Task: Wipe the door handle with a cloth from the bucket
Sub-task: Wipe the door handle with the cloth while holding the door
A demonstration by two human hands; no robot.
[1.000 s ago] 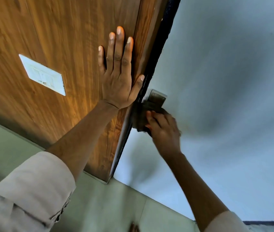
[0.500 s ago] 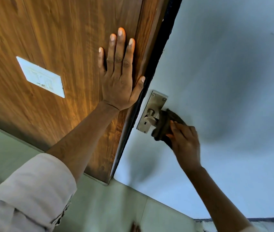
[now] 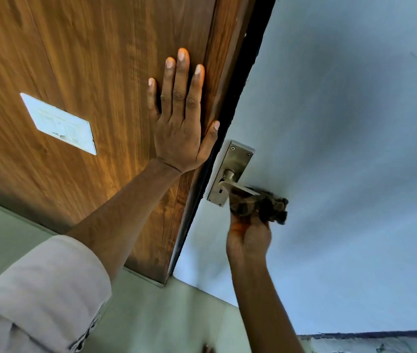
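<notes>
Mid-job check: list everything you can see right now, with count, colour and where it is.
door handle: one, brushed metal lever, on the pale door, outer end under the cloth
handle plate: one, brushed metal, screwed to the pale door near its edge
cloth: one, dark brown, bunched over the lever
pale door: one, light grey-blue, right half of view
wooden panel: one, brown, left of the pale door
switch plate: one, white, on the wooden panel
wall: pale green, bottom of view
left hand: flat on the wooden panel, white sleeve
right hand: gripping the cloth
</notes>
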